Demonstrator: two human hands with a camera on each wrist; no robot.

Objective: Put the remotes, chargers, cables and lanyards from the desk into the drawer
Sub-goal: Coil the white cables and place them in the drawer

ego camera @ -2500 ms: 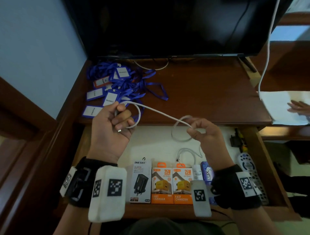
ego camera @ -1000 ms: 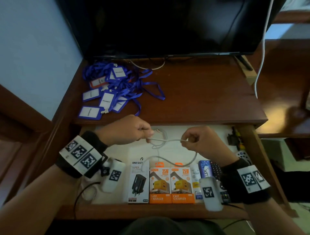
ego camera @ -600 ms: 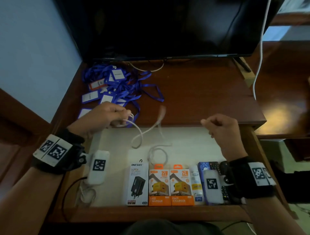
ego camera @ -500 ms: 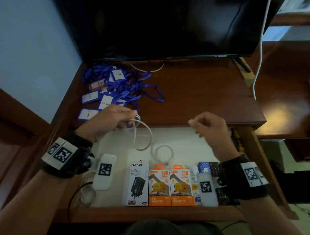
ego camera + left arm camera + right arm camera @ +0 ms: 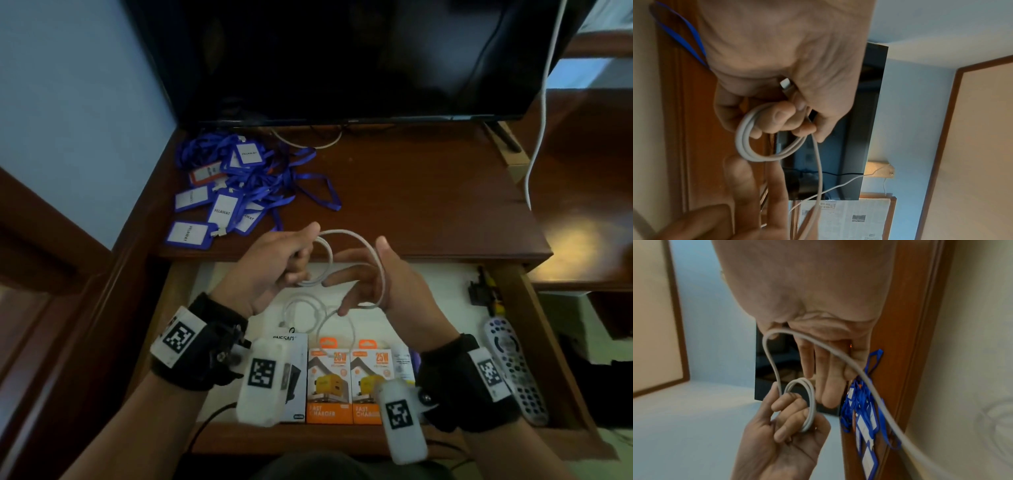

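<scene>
A white cable [image 5: 363,244] is held over the open drawer [image 5: 513,308]. My left hand [image 5: 274,263] grips two or three small coils of it [image 5: 742,142] in curled fingers, with a plug end showing in the fist. My right hand [image 5: 387,284] is just right of the left, fingers straight and spread. A wide loop of the cable [image 5: 838,356] lies across its palm. The loose tail hangs into the drawer. Several blue lanyards [image 5: 236,185] with badge holders lie in a heap on the desk [image 5: 428,192] at the back left.
In the drawer's front row stand a black-and-white charger box [image 5: 296,342] and two orange charger boxes [image 5: 329,380]. A grey remote [image 5: 513,366] and a black adapter [image 5: 479,291] lie at its right side. A dark TV [image 5: 342,58] fills the desk's back.
My right hand has moved left to the left hand and opened its fingers, carrying a new loop of cable across. The left hand still holds the coils, now a little farther right.
</scene>
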